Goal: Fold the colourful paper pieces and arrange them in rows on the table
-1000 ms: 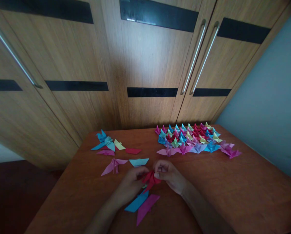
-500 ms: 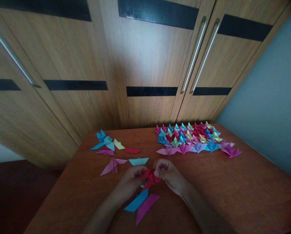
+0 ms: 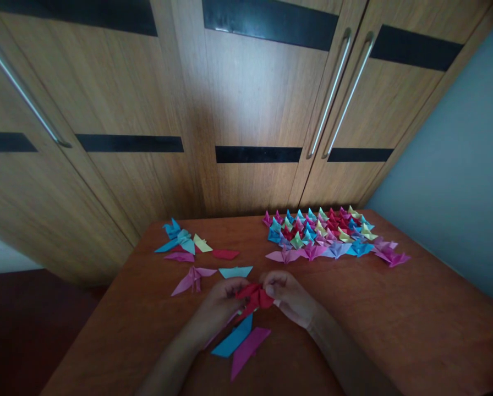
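Note:
Between my two hands is a red origami crane [image 3: 255, 297], raised a little over the table, with its folded paper partly hidden by fingers. My left hand [image 3: 225, 300] grips its left side. At its right edge, my right hand [image 3: 286, 294] pinches the paper between thumb and fingers. Just below lie a blue folded paper piece [image 3: 233, 337] and a magenta one [image 3: 250, 351]. A light blue folded piece [image 3: 235, 272] rests beyond my hands, and a pink paper crane [image 3: 194, 276] with spread wings is to their left.
Many colourful paper cranes [image 3: 321, 231] stand packed in rows at the table's back right. Several loose folded pieces, among them a red one [image 3: 225, 254] and a yellow one [image 3: 202, 243], lie back left. Wooden cabinet doors [image 3: 255, 99] rise behind the table [image 3: 395, 330].
The red crane has turned slightly and shows more of its folded surface. Both hands keep hold of it, with small finger shifts. The other papers have stayed put.

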`<state>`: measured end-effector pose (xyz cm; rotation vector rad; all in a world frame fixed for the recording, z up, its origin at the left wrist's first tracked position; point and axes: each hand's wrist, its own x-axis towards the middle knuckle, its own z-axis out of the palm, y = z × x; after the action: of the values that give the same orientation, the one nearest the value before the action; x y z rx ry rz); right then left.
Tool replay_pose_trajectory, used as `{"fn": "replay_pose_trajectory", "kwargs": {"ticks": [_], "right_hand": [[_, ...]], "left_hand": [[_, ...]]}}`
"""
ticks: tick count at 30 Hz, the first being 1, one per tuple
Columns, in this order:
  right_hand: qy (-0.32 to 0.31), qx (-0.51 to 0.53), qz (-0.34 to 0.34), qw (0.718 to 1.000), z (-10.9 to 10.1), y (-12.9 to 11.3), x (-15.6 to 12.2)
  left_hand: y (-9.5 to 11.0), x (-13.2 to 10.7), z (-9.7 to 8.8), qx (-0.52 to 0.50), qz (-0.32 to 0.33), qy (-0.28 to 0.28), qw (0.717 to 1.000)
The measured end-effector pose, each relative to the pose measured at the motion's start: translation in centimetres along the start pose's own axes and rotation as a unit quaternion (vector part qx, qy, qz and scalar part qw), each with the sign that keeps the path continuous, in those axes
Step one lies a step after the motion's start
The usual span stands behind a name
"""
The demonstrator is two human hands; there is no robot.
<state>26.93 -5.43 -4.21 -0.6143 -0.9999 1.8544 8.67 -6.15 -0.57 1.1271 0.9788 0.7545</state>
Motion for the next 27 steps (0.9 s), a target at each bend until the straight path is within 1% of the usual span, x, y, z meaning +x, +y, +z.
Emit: {"fn": "replay_pose_trajectory", "kwargs": {"ticks": [3, 8, 13, 17, 22, 27], "right_hand": [[0.0, 0.002, -0.004, 1.0, 0.0, -0.06, -0.01], [-0.006, 0.003, -0.013, 1.0, 0.01, -0.05, -0.06], [-0.005, 0.008, -0.012, 1.0, -0.05, 0.05, -0.02], [0.004, 0.011, 0.001, 1.0, -0.07, 0.1, 0.04], [0.015, 0.021, -0.014, 1.0, -0.11, 0.11, 0.07], [0.02, -0.024, -0.005, 0.999, -0.04, -0.22, 0.07]], "left_hand": [[-0.35, 0.15, -0.13, -0.012, 0.004, -0.005, 1.0], [-0.69, 0.29, -0.33, -0.03, 0.002, -0.049, 0.998], [-0.36, 0.14, -0.18, -0.021, 0.003, -0.056, 0.998], [-0.47, 0.18, -0.07, -0.043, 0.007, -0.06, 0.997], [-0.7, 0.32, -0.25, -0.063, 0.021, -0.045, 0.997], [0.06, 0.24, -0.31, -0.048, 0.028, 0.004, 0.998]]}}
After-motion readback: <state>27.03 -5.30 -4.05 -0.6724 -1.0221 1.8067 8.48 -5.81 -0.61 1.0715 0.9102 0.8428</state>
